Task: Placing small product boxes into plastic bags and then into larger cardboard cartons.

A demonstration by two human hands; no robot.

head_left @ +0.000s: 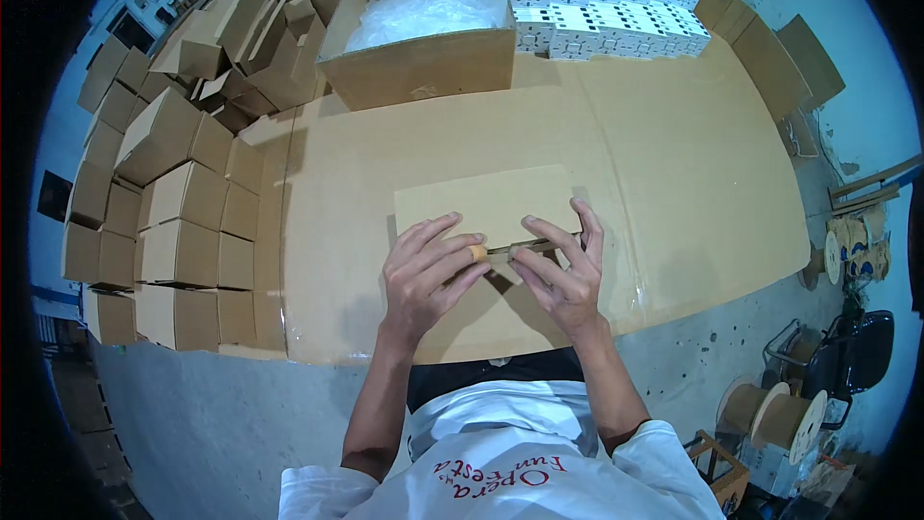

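A small brown cardboard box is in front of me over the cardboard-covered table, its broad plain face up. My left hand holds its near left edge, fingers on top and thumb below. An orange-tan wrap shows on one of that hand's fingertips. On the near right edge is my right hand, with index finger and thumb pinching near the middle and the other fingers bent over the top. Between the two hands a narrow dark gap shows along the near edge. My palms hide part of the box's front.
Stacked brown cartons line the left side. At the back stand a large open carton with clear plastic bags and rows of white patterned boxes. A black chair and cable spools are at lower right.
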